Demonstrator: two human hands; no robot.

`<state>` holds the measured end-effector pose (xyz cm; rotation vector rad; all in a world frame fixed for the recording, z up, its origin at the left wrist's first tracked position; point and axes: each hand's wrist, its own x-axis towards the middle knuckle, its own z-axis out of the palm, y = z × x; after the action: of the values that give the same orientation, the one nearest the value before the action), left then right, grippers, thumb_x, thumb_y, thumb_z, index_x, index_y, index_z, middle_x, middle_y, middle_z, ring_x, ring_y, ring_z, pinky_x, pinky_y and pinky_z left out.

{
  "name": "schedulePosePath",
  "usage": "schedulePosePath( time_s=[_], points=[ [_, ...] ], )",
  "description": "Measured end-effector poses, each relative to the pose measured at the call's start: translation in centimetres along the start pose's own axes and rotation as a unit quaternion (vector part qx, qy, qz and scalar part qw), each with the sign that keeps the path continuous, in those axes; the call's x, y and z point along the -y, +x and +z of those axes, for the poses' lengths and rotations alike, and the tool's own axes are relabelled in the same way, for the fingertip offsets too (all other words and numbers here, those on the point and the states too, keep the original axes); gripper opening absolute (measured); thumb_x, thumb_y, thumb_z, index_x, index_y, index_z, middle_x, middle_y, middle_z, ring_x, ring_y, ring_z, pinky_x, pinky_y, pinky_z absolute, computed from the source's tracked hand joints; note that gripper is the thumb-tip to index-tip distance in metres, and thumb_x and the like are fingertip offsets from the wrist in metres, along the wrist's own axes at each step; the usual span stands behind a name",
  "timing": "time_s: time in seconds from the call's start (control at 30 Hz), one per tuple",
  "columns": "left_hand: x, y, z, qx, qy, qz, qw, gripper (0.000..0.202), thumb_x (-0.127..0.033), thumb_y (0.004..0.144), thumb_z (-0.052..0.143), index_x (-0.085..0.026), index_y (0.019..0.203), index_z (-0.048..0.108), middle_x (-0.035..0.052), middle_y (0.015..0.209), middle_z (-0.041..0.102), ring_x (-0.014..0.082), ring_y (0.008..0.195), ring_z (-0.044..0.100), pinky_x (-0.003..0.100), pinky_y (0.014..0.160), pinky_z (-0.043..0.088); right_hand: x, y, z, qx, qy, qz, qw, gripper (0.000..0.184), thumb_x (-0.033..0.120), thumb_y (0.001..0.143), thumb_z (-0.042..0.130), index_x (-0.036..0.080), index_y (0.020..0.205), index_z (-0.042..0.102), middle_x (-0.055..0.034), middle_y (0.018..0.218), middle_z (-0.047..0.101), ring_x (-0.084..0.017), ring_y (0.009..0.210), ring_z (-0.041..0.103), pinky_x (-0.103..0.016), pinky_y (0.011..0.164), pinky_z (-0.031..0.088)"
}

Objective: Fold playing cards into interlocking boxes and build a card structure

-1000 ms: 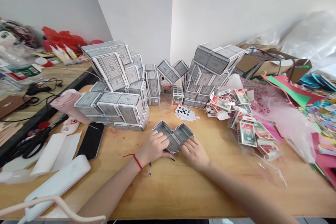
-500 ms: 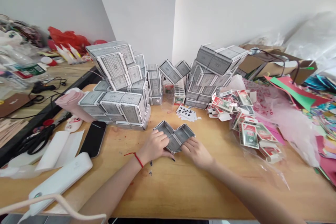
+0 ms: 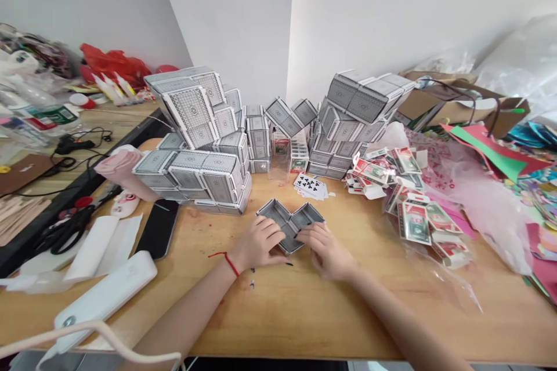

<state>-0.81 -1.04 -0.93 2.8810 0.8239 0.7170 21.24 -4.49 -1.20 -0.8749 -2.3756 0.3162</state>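
Note:
A heart-shaped open box made of grey-backed playing cards (image 3: 284, 217) stands on the table with its hollow facing up. My left hand (image 3: 260, 243), with a red string on its wrist, is closed on the box's lower left wall, fingers over the rim. My right hand (image 3: 326, 250) holds the lower right wall, its fingers curled over the rim and reaching inside. Both thumbs are partly hidden, the left one lying near the bottom point. Just behind the box lies a small pile of loose playing cards (image 3: 310, 186), a club card on top.
Stacks of card-built blocks rise at the left (image 3: 204, 171) and right (image 3: 348, 122). Torn card packs (image 3: 414, 221) lie at right beside clear plastic. A black phone (image 3: 157, 229), a white power bank (image 3: 107, 290) and black scissors (image 3: 67, 226) are at left.
My right hand's fingers have moved up and left, further over the rim into the box. The left hand keeps its hold, and the box stays in place.

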Motion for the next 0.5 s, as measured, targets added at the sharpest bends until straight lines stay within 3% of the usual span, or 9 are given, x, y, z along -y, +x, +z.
schedulePosePath(
  time_s=[0.1, 0.17, 0.23, 0.33, 0.4, 0.5],
  points=[
    [0.2, -0.8, 0.0, -0.120, -0.079, -0.015, 0.990, 0.038, -0.048, 0.074, 0.047, -0.018, 0.097, 0.050, 0.0079, 0.097, 0.056, 0.0229, 0.101, 0.047, 0.043, 0.089, 0.033, 0.1, -0.6, -0.4, -0.142, 0.069, 0.057, 0.986, 0.039, 0.017, 0.074, 0.040, 0.018, 0.113, 0.047, -0.0110, 0.107, 0.055, -0.026, 0.105, 0.048, -0.049, 0.092, 0.034],
    [0.5, -1.0, 0.2, -0.205, -0.136, -0.085, 0.966, 0.035, -0.042, 0.079, 0.041, -0.018, 0.103, 0.048, 0.0099, 0.105, 0.053, 0.0236, 0.108, 0.044, 0.045, 0.093, 0.031, -0.3, -1.1, -0.4, -0.251, 0.091, 0.152, 0.952, 0.035, 0.021, 0.078, 0.040, 0.019, 0.111, 0.050, -0.0102, 0.110, 0.054, -0.026, 0.108, 0.046, -0.049, 0.094, 0.033],
    [0.9, -0.9, 0.5, -0.253, -0.205, -0.177, 0.929, 0.036, -0.037, 0.082, 0.037, -0.016, 0.109, 0.045, 0.0121, 0.114, 0.048, 0.0233, 0.113, 0.041, 0.044, 0.096, 0.030, -1.1, -1.4, -0.2, -0.320, 0.124, 0.251, 0.905, 0.031, 0.027, 0.081, 0.039, 0.019, 0.108, 0.053, -0.0096, 0.111, 0.055, -0.025, 0.108, 0.047, -0.046, 0.094, 0.033],
    [1.4, -0.4, 1.2, -0.262, -0.340, -0.277, 0.859, 0.039, -0.035, 0.086, 0.029, -0.015, 0.118, 0.041, 0.0129, 0.123, 0.044, 0.0216, 0.116, 0.040, 0.041, 0.097, 0.031, -2.6, -1.3, 0.5, -0.347, 0.261, 0.329, 0.839, 0.035, 0.039, 0.084, 0.036, 0.019, 0.104, 0.056, -0.0093, 0.110, 0.058, -0.024, 0.104, 0.051, -0.043, 0.090, 0.038],
    [1.6, -0.2, 1.5, -0.252, -0.425, -0.320, 0.808, 0.043, -0.035, 0.087, 0.021, -0.014, 0.119, 0.042, 0.0122, 0.120, 0.049, 0.0204, 0.112, 0.045, 0.039, 0.095, 0.035, -3.4, -0.9, 1.0, -0.302, 0.373, 0.352, 0.804, 0.043, 0.047, 0.083, 0.033, 0.018, 0.099, 0.060, -0.0098, 0.101, 0.063, -0.024, 0.094, 0.057, -0.041, 0.082, 0.044],
    [1.8, -0.2, 1.8, -0.247, -0.461, -0.358, 0.773, 0.045, -0.038, 0.087, 0.021, -0.013, 0.108, 0.053, 0.0099, 0.109, 0.058, 0.0195, 0.103, 0.052, 0.035, 0.090, 0.039, -3.9, -0.4, 1.6, -0.282, 0.397, 0.386, 0.784, 0.046, 0.053, 0.080, 0.038, 0.017, 0.085, 0.066, -0.0093, 0.089, 0.067, -0.023, 0.083, 0.061, -0.037, 0.075, 0.047]
  ],
)
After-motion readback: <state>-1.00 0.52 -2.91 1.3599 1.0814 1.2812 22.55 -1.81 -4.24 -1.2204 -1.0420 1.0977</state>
